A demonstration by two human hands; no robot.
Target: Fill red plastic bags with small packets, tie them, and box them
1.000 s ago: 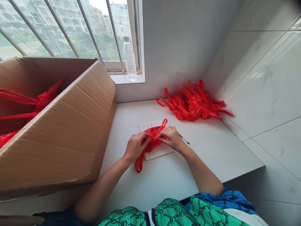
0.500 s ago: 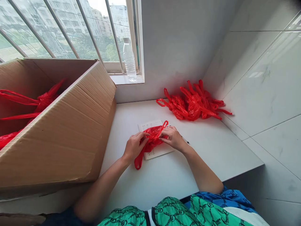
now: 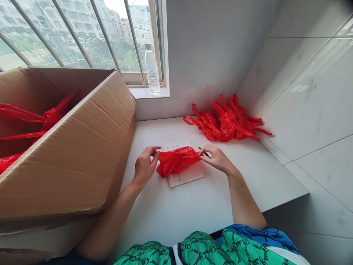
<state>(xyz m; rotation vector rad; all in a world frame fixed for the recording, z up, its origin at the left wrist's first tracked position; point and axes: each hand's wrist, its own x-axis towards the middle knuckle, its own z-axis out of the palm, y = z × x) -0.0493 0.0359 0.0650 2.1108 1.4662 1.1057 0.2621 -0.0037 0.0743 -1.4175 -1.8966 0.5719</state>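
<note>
A red plastic bag (image 3: 178,161) is stretched sideways between my two hands, above an open notebook (image 3: 184,178) with handwriting on it. My left hand (image 3: 145,163) pinches the bag's left end between thumb and fingers. At the other end, my right hand (image 3: 216,158) grips the bag with its fingertips. Part of a black pen (image 3: 205,153) shows beside the right fingers. The bag covers most of the notebook page.
A large cardboard box (image 3: 91,147) with red bags (image 3: 53,117) inside stands at the left. Several knotted red bags (image 3: 227,119) are heaped against the back wall on the white table (image 3: 248,173). A clear bottle (image 3: 152,70) stands on the windowsill.
My hands have moved apart, the left one leftward and the right one rightward. The bunched bag is now pulled out between them, and its loose handles no longer stick out.
</note>
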